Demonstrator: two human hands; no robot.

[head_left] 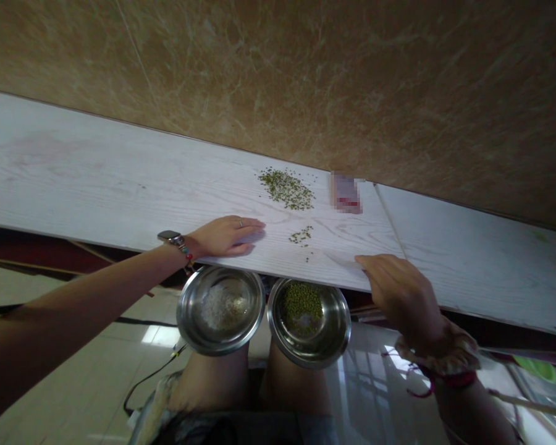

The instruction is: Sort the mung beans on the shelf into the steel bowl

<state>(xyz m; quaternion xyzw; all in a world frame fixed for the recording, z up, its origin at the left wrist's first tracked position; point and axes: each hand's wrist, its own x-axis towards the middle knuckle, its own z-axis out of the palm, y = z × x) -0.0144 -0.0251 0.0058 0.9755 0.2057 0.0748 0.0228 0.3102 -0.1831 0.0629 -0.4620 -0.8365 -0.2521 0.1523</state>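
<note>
Green beans (286,188) lie in a loose patch on the white board (97,179), beyond and between both hands, with a smaller scatter nearer the board's front edge. More fill part of the right-hand steel bowl (338,321). The left hand (227,236) rests palm-down on the board, empty, its fingers extended and slightly spread. The right hand (398,287) is near the smaller scatter, fingers together and bent; whether it grips anything, I cannot tell.

2 silvery bowls (189,321) sit below green beans (286,188).
</note>
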